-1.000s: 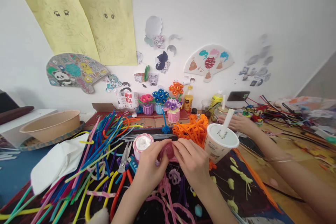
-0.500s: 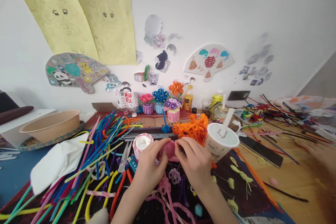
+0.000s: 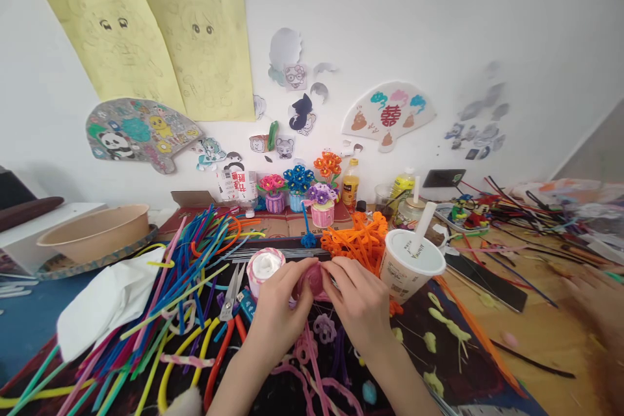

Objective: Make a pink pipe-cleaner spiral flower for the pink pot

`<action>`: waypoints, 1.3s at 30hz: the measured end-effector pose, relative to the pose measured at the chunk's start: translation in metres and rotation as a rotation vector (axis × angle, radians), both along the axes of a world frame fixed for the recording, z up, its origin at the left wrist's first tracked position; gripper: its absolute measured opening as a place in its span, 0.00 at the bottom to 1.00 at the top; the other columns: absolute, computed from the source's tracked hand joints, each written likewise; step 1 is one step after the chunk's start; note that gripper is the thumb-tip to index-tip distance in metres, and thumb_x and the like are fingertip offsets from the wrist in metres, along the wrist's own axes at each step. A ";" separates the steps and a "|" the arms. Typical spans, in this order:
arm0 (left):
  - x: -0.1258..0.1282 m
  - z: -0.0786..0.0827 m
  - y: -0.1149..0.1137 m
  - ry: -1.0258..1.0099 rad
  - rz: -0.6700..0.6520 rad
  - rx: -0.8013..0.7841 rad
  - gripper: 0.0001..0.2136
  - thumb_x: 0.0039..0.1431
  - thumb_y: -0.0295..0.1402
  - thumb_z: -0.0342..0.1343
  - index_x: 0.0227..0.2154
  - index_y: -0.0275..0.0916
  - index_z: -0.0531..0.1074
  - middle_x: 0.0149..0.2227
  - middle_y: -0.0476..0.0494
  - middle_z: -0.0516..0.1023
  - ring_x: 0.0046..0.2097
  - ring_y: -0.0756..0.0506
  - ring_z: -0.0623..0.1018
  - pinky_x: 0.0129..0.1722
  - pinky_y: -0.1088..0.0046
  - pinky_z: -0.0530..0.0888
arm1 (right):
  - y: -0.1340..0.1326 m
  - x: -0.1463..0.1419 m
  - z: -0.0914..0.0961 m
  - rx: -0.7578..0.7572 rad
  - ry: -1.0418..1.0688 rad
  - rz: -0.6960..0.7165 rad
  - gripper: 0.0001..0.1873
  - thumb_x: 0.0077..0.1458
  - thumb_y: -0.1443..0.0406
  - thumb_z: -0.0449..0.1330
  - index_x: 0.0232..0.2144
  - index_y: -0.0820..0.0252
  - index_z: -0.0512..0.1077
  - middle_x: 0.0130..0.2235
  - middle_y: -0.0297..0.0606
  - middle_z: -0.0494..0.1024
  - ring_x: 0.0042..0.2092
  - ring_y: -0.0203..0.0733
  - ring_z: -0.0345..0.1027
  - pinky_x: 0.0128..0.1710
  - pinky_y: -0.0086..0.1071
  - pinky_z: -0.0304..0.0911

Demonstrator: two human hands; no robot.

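Between my two hands is a round, dusty-pink piece (image 3: 313,278), perhaps coiled pipe cleaner; its lower part is hidden. My left hand (image 3: 281,296) pinches it from the left, thumb across its front. My right hand (image 3: 355,296) has its fingertips closed on the right upper edge. Pink pipe cleaners (image 3: 316,374) hang or lie below the hands. A pink-and-white striped pot (image 3: 254,279) with white filling stands beside my left hand, and a lilac loop flower (image 3: 324,328) lies under the hands.
Scissors (image 3: 232,296) and many coloured pipe cleaners (image 3: 160,292) lie to the left. A lidded cup with a straw (image 3: 409,270) stands close to my right hand, behind it an orange pipe-cleaner heap (image 3: 358,237). Finished flower pots (image 3: 298,198) line the back. Another person's hand (image 3: 592,289) is blurred at far right.
My right fingertips have shifted slightly left and up over the pink piece, covering more of its edge. My left hand has barely moved.
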State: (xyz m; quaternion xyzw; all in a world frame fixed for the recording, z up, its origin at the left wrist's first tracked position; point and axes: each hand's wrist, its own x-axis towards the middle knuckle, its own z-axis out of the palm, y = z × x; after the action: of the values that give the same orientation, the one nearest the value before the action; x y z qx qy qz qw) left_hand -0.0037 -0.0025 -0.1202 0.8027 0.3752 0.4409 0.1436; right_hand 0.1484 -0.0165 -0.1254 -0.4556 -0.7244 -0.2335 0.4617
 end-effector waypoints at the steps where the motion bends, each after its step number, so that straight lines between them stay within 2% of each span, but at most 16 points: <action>1: 0.000 0.000 0.000 0.002 -0.004 0.004 0.14 0.61 0.25 0.48 0.48 0.41 0.69 0.43 0.44 0.79 0.44 0.47 0.78 0.44 0.70 0.74 | 0.000 0.000 0.000 0.006 -0.007 -0.003 0.10 0.63 0.71 0.53 0.35 0.64 0.74 0.31 0.43 0.80 0.32 0.43 0.75 0.34 0.35 0.67; 10: 0.001 -0.001 0.000 0.006 -0.008 0.019 0.14 0.61 0.24 0.48 0.47 0.41 0.69 0.42 0.45 0.79 0.42 0.47 0.78 0.42 0.71 0.73 | 0.000 -0.001 0.001 0.009 -0.034 -0.020 0.09 0.62 0.72 0.53 0.33 0.64 0.73 0.29 0.42 0.79 0.30 0.42 0.74 0.31 0.34 0.66; 17: 0.000 0.000 0.000 -0.020 0.032 -0.030 0.13 0.62 0.27 0.48 0.48 0.40 0.71 0.44 0.43 0.80 0.44 0.45 0.78 0.41 0.70 0.75 | 0.000 0.002 0.000 0.004 0.099 -0.040 0.08 0.61 0.71 0.55 0.32 0.61 0.73 0.31 0.41 0.79 0.31 0.42 0.74 0.32 0.32 0.65; 21: -0.003 0.002 0.001 -0.060 0.039 -0.058 0.14 0.61 0.27 0.48 0.48 0.41 0.71 0.44 0.45 0.80 0.44 0.46 0.78 0.43 0.71 0.74 | 0.003 0.003 0.001 -0.199 0.359 0.034 0.08 0.60 0.67 0.56 0.30 0.59 0.74 0.30 0.38 0.78 0.27 0.39 0.71 0.28 0.31 0.65; 25: -0.007 0.001 0.002 -0.099 0.041 -0.091 0.14 0.61 0.27 0.49 0.47 0.42 0.72 0.45 0.47 0.80 0.42 0.48 0.79 0.40 0.73 0.75 | 0.005 0.004 0.001 -0.486 0.714 0.262 0.10 0.58 0.60 0.59 0.31 0.59 0.77 0.31 0.39 0.80 0.27 0.40 0.71 0.24 0.29 0.66; 30: -0.007 0.001 0.004 -0.114 0.019 -0.117 0.14 0.62 0.27 0.49 0.47 0.43 0.72 0.44 0.48 0.80 0.41 0.48 0.78 0.40 0.73 0.74 | 0.005 0.004 0.005 -0.784 1.058 0.454 0.14 0.51 0.56 0.65 0.28 0.62 0.79 0.21 0.35 0.77 0.23 0.39 0.70 0.22 0.28 0.66; 34: -0.007 0.001 0.004 -0.110 -0.007 -0.135 0.14 0.62 0.27 0.49 0.47 0.45 0.72 0.43 0.49 0.80 0.42 0.49 0.78 0.41 0.74 0.73 | 0.004 0.002 0.008 -0.861 1.205 0.554 0.15 0.47 0.56 0.68 0.27 0.64 0.78 0.17 0.31 0.73 0.19 0.35 0.65 0.19 0.25 0.62; 39: -0.008 0.003 0.004 -0.126 -0.032 -0.162 0.14 0.62 0.28 0.49 0.47 0.45 0.73 0.43 0.48 0.79 0.45 0.47 0.77 0.45 0.72 0.71 | 0.005 0.001 0.006 -0.859 1.290 0.598 0.14 0.46 0.57 0.70 0.30 0.63 0.79 0.18 0.32 0.75 0.20 0.34 0.66 0.20 0.25 0.63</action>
State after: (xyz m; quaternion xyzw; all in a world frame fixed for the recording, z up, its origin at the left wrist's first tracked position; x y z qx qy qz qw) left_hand -0.0118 0.0012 -0.1176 0.7651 0.3871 0.4562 0.2381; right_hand 0.1492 -0.0115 -0.1193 -0.4247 -0.4342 0.5031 0.6148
